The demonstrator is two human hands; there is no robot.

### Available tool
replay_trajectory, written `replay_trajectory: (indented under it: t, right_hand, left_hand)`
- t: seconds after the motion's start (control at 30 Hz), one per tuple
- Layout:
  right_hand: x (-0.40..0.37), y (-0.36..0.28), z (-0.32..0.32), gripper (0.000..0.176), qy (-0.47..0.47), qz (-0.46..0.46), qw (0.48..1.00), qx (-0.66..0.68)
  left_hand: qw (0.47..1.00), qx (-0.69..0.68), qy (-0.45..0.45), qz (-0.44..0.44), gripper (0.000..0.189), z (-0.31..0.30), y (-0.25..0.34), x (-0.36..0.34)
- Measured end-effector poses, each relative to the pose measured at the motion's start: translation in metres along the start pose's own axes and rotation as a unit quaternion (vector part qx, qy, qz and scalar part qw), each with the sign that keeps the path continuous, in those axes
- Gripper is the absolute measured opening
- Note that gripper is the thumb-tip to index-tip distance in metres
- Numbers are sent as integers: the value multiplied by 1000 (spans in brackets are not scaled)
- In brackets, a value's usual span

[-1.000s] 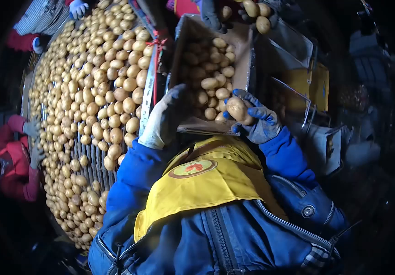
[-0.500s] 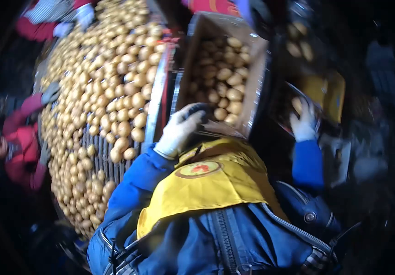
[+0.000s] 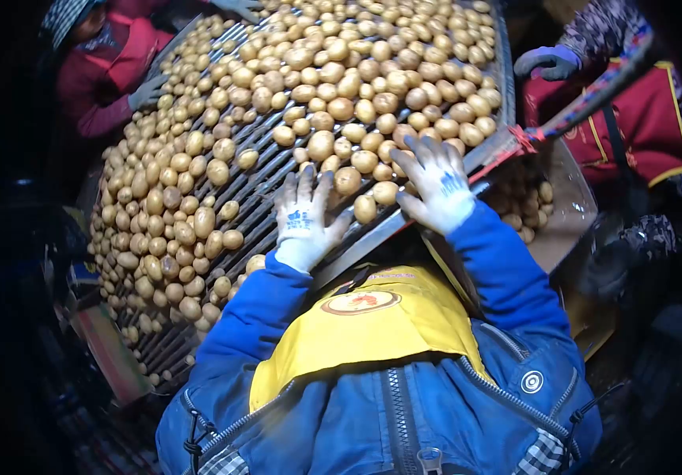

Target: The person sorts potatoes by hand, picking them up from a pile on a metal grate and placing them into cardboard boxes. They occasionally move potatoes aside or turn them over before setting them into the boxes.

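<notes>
My left hand (image 3: 303, 218), in a white glove with grey fingertips, lies flat with fingers spread over the dark slats (image 3: 264, 202) of the sorting table. A few potatoes (image 3: 347, 181) sit just right of its fingers. My right hand (image 3: 438, 182), gloved the same way, reaches across the table's metal edge (image 3: 371, 240). Its fingers are stretched out and apart, at or touching the potatoes (image 3: 384, 191) near that edge. Neither hand has anything in its grasp. Many potatoes in a loose layer cover most of the slats.
A cardboard box (image 3: 564, 207) holding potatoes stands right of the table edge. A bar wrapped in coloured cord (image 3: 594, 89) slants above it. One co-worker's gloved hand (image 3: 548, 62) is at the right; another's glove (image 3: 148, 93) touches potatoes at the far left.
My view has turned left toward the table. Both hands have moved onto its near edge, the left from beside the box, the right from a potato near a yellow container.
</notes>
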State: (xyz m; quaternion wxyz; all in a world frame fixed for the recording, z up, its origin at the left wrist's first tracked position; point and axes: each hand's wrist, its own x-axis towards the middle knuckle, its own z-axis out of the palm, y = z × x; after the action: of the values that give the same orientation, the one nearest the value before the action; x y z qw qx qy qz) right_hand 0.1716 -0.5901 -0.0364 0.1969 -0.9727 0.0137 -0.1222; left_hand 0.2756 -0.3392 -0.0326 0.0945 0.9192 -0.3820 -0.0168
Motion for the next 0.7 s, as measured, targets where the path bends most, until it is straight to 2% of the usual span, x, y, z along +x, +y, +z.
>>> replay_trajectory:
  t: [0.03,0.13,0.2,0.23,0.3,0.37,0.4,0.43,0.5,0.57,0.63,0.7]
  right_hand:
    - [23,2,7,70,-56,-3,998,-36]
    - [76,19,38,70,-137,-17,986,-90]
    - [97,27,37,69,-187,-5,976,-107]
    - [101,31,40,66,-176,-17,977,-121]
    - [107,31,34,62,-180,-3,979,-96]
    - [108,10,22,49,-60,-20,996,-60]
    - [108,-3,14,44,-71,-49,996,-8]
    - [107,-15,10,39,-83,-78,993,45]
    - [101,-41,14,45,-170,-121,977,45]
    - [95,-59,35,48,-235,-128,963,-14]
    - [100,-69,51,49,-257,-118,955,-94]
    - [103,-72,50,50,-273,-116,950,-99]
  left_hand:
    - [996,22,-71,-42,78,2,-12,0]
    - [999,-43,-15,-9,74,18,-43,15]
    - [999,-51,-17,-7,71,12,-57,32]
    - [997,-72,-14,-11,71,12,-68,39]
    - [973,-220,-28,-59,75,9,-90,43]
    - [968,-232,-33,-86,74,-4,-99,29]
    - [969,-238,-6,-65,75,-5,-106,19]
    - [965,-251,-17,-71,74,-11,-110,10]
    - [957,-248,-87,-126,73,-20,-110,-2]
    - [977,-184,-41,-99,71,-15,-104,-4]
    - [982,-169,-16,-85,69,-3,-101,2]
    - [985,-141,-32,-89,68,-2,-93,15]
